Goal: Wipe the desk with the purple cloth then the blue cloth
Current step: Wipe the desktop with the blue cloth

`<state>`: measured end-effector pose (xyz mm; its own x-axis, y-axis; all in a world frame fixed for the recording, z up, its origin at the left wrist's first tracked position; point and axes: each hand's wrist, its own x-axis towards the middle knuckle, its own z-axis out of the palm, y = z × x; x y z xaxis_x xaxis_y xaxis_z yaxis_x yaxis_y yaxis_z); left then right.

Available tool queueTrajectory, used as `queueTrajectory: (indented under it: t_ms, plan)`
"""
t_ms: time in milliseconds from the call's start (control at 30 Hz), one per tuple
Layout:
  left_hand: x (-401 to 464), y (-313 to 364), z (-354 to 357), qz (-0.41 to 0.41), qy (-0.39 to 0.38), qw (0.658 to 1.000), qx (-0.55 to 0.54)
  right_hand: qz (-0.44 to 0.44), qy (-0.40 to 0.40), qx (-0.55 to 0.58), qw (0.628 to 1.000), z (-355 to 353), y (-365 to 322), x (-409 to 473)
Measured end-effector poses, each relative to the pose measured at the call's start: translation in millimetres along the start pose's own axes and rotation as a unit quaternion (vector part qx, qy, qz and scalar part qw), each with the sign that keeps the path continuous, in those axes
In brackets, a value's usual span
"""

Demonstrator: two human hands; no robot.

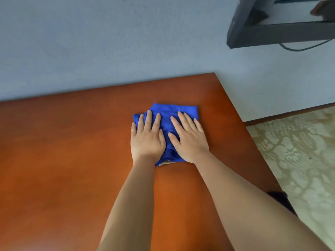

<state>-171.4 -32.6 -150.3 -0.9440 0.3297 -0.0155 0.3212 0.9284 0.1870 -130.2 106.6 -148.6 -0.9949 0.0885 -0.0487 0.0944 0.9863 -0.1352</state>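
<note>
1. Blue cloth lies bunched and folded flat on the desk, toward the far right part of the surface, nearer the far edge than the near edge, short of the far right corner.
2. Left hand rests palm down on the left half of the cloth. Fingers straight, slightly spread, pointing toward the far edge; little finger lies at the cloth's left border, partly over bare wood. Thumb tucked in toward the other hand.
3. Right hand rests palm down on the right half of the cloth. Fingers straight, lightly fanned, angled toward the far left; thumb points inward at the left thumb. The two thumbs are just beside each other; contact between them can't be told.
4. Neither hand curls round or pinches the fabric; both press it flat.
5. Both forearms bare, running in from the near edge and converging on the cloth. Wrists about level with the cloth's near end.
6. Small pale patch at the near end of the cloth, between the wrists; can't tell what it is.
7. Grey-blue wall behind the far edge. Dark shelf mounted upper right with a cable hanging under it. Patterned floor past the right edge.
</note>
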Motion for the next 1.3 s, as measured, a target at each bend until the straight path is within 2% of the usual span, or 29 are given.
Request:
queueTrajectory:
  t_ms: [267,467,800,1300]
  plan:
    - [-103.7,75.4,11.1,-0.004,-0.027,1.0,-0.006,-0.011,0.004,0.018,1.0,1.1,50.6,-115.8]
    - [-115.6,98.2,14.4,-0.018,-0.022,1.0,-0.003,-0.017,0.023,0.027,0.999,1.3,70.2,-128.0]
    - [-51.5,96.9,13.9,-0.028,0.001,1.0,-0.008,-0.045,0.041,0.027,0.998,-1.8,87.7,-58.0]
    - [119.6,89.4,16.0,-0.032,0.03,0.999,-0.029,-0.041,0.038,-0.006,0.998,-19.4,119.6,107.2]
